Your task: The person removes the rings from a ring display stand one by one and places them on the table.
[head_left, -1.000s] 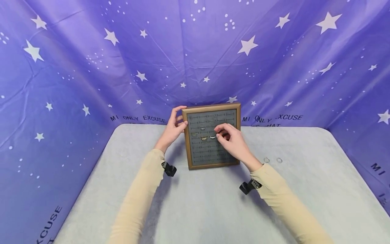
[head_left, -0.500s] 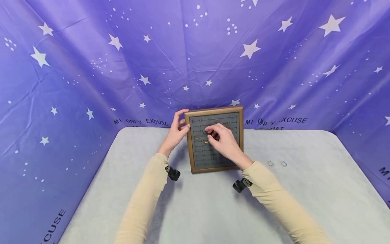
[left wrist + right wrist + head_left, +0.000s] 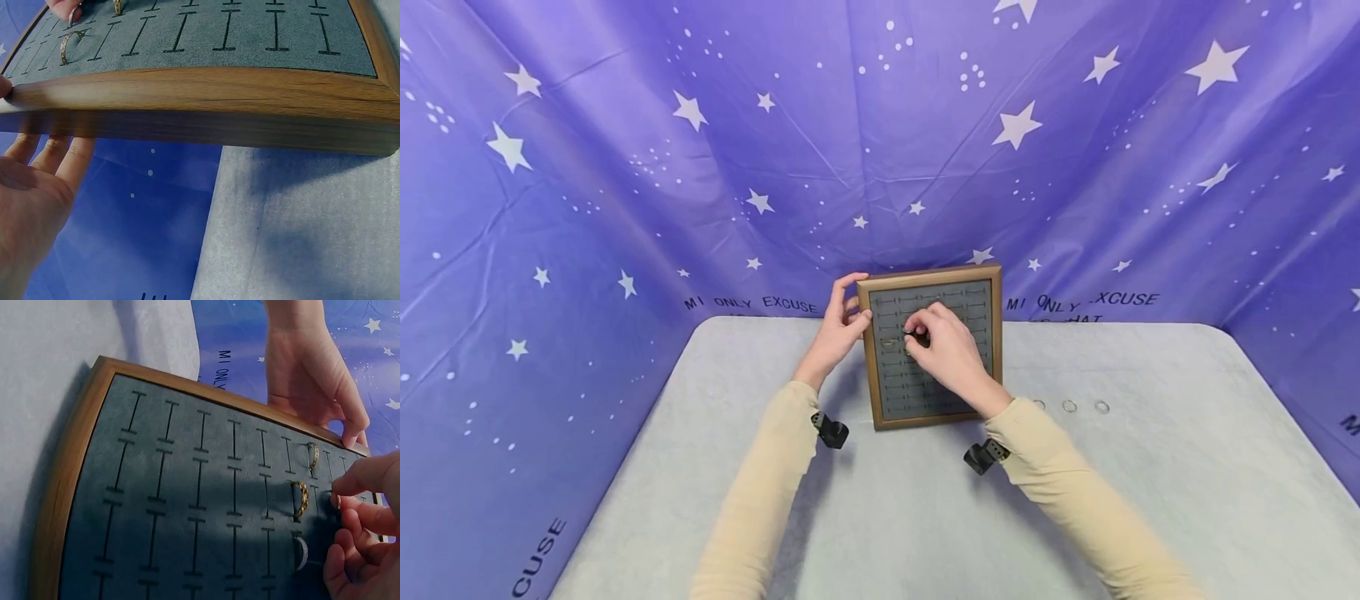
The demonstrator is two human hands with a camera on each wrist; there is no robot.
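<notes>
Ring display tray [image 3: 931, 354], wood-framed with a slotted grey insert, propped upright at the far edge of the grey table [image 3: 880, 517], at 12 o'clock from the person.

The left hand [image 3: 841, 327] grips the frame's upper left corner, thumb on the front edge and fingers curled behind. The right hand [image 3: 942, 346] hovers over the insert, thumb and forefinger pinching a ring [image 3: 329, 501] against a slot near the middle. Three rings [image 3: 302, 499] sit in neighbouring slots. On the table at 3 o'clock from the tray lie three loose rings [image 3: 1069, 406]. A purple star-printed backdrop [image 3: 700, 150] hangs behind.
</notes>
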